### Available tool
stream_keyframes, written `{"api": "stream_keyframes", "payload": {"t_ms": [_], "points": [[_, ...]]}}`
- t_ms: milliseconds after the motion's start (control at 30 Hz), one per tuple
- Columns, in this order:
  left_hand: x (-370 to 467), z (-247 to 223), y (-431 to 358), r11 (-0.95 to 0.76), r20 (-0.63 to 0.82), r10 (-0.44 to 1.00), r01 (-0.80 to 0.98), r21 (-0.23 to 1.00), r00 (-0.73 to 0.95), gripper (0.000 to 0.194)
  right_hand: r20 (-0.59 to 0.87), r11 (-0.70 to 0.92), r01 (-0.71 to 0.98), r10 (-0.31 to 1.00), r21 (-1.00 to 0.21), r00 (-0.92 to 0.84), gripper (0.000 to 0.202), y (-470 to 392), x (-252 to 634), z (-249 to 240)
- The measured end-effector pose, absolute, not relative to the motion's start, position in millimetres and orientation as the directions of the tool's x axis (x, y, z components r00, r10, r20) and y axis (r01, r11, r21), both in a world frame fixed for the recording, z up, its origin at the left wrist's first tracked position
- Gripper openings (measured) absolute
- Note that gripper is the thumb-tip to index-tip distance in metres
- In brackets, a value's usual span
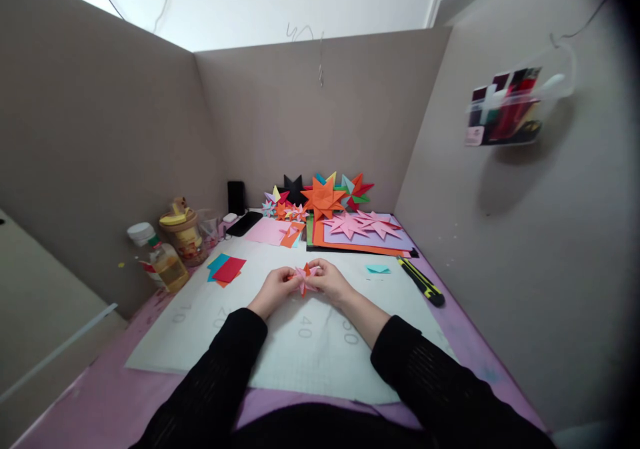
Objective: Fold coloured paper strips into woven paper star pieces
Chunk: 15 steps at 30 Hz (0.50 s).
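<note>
A small pink and orange folded paper star (305, 279) is held between both hands above the white mat (280, 362). My left hand (278, 289) pinches its left side, and my right hand (327, 281) grips its right side with thumb and fingers. A folded turquoise paper piece (378, 269) lies to the right of my right hand. Red, blue and orange paper squares (229, 269) rest in a small stack to the left of my left hand.
A yellow and black cutter (421, 281) lies at the right. Finished paper stars (324, 197) stand at the back, with pink stars (349, 225) on stacked sheets. Bottles (169, 267) and a tub (184, 235) are at the left, near a black phone (245, 223). Grey partitions (320, 115) enclose the table.
</note>
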<state>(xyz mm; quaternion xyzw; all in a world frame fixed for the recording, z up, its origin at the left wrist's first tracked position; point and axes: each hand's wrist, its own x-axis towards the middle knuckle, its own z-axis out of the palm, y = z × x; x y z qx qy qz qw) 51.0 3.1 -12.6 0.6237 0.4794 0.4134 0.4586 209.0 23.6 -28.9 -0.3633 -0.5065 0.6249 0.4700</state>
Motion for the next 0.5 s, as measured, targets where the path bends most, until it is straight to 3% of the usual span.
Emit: {"api": "stream_keyframes", "payload": {"t_ms": [133, 333, 500], "points": [[51.9, -11.6, 3.9, -0.075, 0.045, 0.982, 0.158, 0.985, 0.185, 0.03, 0.035, -0.02, -0.216, 0.968, -0.976, -0.25, 0.035, 23.4, 208.6, -24.3], [48.6, -11.9, 10.5, -0.004, 0.004, 1.0, 0.067, 0.998, 0.002, 0.038, 0.031, -0.003, -0.298, 0.994, -0.955, -0.108, 0.036, 28.9, 209.1, -25.9], [49.1, -12.0, 9.6, -0.01, 0.009, 1.0, 0.054, 0.998, 0.026, 0.036, 0.031, 0.0, -0.295, 0.994, -0.956, -0.1, 0.036, 30.3, 209.8, -26.7]]}}
